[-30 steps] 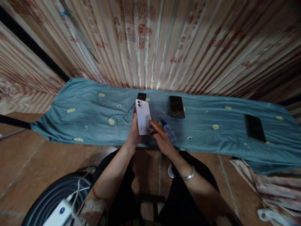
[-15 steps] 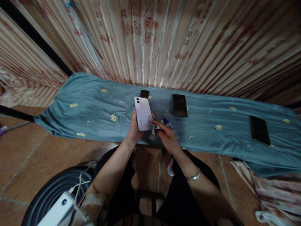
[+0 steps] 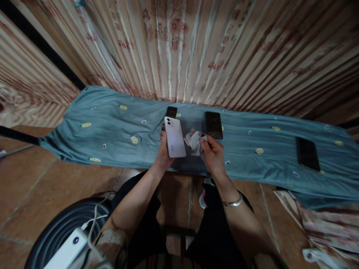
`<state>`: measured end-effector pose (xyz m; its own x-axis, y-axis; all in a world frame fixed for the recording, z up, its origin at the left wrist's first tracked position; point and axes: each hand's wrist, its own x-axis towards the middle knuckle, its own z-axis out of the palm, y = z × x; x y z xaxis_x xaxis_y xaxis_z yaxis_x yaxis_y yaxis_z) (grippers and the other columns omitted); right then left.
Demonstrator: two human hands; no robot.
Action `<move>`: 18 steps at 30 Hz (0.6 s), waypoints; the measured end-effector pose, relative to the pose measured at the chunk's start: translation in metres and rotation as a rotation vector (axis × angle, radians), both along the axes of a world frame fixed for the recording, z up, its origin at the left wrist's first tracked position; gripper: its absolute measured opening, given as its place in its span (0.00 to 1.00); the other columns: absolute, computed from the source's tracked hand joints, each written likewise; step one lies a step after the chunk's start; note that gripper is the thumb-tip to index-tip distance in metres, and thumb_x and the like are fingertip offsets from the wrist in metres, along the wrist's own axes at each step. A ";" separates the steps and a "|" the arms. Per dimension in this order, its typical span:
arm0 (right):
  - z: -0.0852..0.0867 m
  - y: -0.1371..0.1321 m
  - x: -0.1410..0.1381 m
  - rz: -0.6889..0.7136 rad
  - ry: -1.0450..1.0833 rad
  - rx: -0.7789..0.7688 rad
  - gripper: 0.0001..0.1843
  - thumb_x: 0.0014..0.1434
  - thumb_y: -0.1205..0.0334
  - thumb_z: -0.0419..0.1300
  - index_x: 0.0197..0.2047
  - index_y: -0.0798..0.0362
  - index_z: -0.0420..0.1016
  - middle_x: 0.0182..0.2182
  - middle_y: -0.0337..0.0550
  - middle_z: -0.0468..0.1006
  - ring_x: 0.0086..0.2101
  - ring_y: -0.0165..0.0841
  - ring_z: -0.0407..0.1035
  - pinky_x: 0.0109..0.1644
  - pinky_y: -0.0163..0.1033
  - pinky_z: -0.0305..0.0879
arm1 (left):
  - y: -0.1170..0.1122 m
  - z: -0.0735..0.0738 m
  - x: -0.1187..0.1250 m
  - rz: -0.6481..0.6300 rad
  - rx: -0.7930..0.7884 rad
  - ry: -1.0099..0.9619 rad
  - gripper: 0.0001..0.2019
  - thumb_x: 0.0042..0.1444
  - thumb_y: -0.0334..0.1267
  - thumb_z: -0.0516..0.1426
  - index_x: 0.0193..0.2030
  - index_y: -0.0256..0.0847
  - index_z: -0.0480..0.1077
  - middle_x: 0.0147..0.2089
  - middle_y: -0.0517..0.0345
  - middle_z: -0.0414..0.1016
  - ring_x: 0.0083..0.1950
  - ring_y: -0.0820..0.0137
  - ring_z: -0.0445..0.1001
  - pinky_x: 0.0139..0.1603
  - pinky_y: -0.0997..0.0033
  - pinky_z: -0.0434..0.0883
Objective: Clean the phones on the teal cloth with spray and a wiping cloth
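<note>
My left hand (image 3: 164, 155) is wrapped round a pale lilac smartphone (image 3: 176, 140), its back with two camera lenses facing up. To its right, my right hand (image 3: 213, 154) pinches a crumpled white tissue (image 3: 194, 141), apart from the phone. A small dark object (image 3: 171, 112) lies on the cloth just beyond the phone's top end. Past my right hand rests a black phone-like device (image 3: 214, 125), lying flat. Part of some metallic item (image 3: 162, 130) shows beside the phone's left edge, mostly hidden.
A teal patterned cloth (image 3: 112, 127) covers the long narrow surface. Another black phone (image 3: 307, 154) lies towards its right end. Pleated curtains (image 3: 179, 56) hang behind. At lower left, a white power strip (image 3: 68, 248) with cables lies by a black coiled round object (image 3: 53, 228).
My right hand has moved right, off the phone's lower end, and the tissue now spreads out from its fingers. The lilac phone has shifted slightly right. The blue-capped bottle is now hidden.
</note>
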<state>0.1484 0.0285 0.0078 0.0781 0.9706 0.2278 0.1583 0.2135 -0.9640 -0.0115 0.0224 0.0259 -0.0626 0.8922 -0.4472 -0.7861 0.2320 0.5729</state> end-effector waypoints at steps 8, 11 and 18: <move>-0.002 -0.011 -0.016 0.167 -0.423 0.170 0.23 0.70 0.56 0.53 0.64 0.50 0.76 0.63 0.51 0.79 0.64 0.44 0.72 0.72 0.56 0.65 | -0.003 0.002 0.012 -0.067 -0.031 -0.030 0.26 0.75 0.48 0.43 0.65 0.35 0.72 0.45 0.50 0.86 0.49 0.63 0.84 0.54 0.66 0.76; 0.001 -0.025 -0.026 0.319 -0.507 0.188 0.27 0.72 0.55 0.52 0.69 0.54 0.71 0.68 0.55 0.73 0.69 0.45 0.65 0.75 0.60 0.59 | -0.002 0.000 0.007 -0.042 -0.034 -0.035 0.28 0.74 0.50 0.44 0.67 0.34 0.70 0.48 0.47 0.86 0.51 0.62 0.83 0.57 0.65 0.77; 0.003 -0.035 -0.026 0.432 -0.494 0.232 0.26 0.70 0.64 0.50 0.67 0.48 0.75 0.65 0.48 0.77 0.67 0.41 0.67 0.74 0.58 0.62 | 0.001 -0.005 -0.007 -0.043 -0.054 -0.055 0.32 0.74 0.56 0.43 0.71 0.35 0.67 0.45 0.47 0.85 0.46 0.64 0.84 0.53 0.67 0.77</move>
